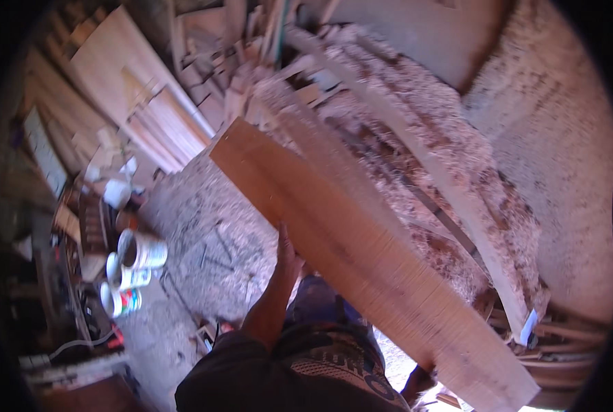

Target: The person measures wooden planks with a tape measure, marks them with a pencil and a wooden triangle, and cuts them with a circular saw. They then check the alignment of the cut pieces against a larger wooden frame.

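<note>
A long, wide brown wooden board (361, 261) lies diagonally across the middle of my view, from the upper middle to the lower right. My left hand (287, 246) grips its near long edge, with the fingers partly hidden by the board. Further along the same edge, near the lower end, my right hand (424, 374) holds the board, mostly behind it. Beyond the board, a dusty plank (299, 123) and long pale beams (457, 199) lie on a bench or pile covered in shavings.
Pale planks (114, 69) lean at the upper left, with offcuts behind. White buckets (141, 250) stand on the dusty floor (189, 213) at left, beside cluttered wood and a cord. Stacked timber (553, 350) is at lower right, a plain wall (540, 137) at right.
</note>
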A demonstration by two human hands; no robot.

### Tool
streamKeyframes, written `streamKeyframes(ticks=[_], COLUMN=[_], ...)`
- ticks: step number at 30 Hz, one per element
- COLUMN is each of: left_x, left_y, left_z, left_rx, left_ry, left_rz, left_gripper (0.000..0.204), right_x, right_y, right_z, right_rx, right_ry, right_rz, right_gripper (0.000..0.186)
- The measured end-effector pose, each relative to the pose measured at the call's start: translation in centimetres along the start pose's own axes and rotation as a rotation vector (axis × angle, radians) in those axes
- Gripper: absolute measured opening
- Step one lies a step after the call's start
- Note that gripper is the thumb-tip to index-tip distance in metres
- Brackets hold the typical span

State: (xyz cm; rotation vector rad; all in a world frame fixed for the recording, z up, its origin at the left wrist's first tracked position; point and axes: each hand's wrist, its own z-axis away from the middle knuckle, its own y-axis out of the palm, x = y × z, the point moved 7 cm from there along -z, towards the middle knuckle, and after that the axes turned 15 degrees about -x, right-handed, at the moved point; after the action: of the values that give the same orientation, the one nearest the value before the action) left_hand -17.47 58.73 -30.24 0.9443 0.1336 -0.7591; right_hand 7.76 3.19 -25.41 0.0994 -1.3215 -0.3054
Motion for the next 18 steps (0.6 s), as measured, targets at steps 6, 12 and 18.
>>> streamKeyframes(ticks=[6,12,18], left_x=[1.2,-5.4,-10.9], left_y=[-1.3,-10.7,-20.6], left_z=[3.9,-3.9,-13.0], left_rx=[-0.268,-0.256,-0.158], left_ry=[-0.083,0.329,0.255], left_rz=[0.158,-0.057,0.565], left_gripper=[0.078,0.076,0.075], right_x=[1.4,10.7,-2.6], right_y=[18.9,31.7,49.1], right_z=[2.9,-2.4,0.9], right_rx=[0.308,0.343,0.866], right_ry=[0.23,-1.141,0.351], right_rz=[-0.236,0.72,-0.08], right_gripper=[0.056,0.049,0.067])
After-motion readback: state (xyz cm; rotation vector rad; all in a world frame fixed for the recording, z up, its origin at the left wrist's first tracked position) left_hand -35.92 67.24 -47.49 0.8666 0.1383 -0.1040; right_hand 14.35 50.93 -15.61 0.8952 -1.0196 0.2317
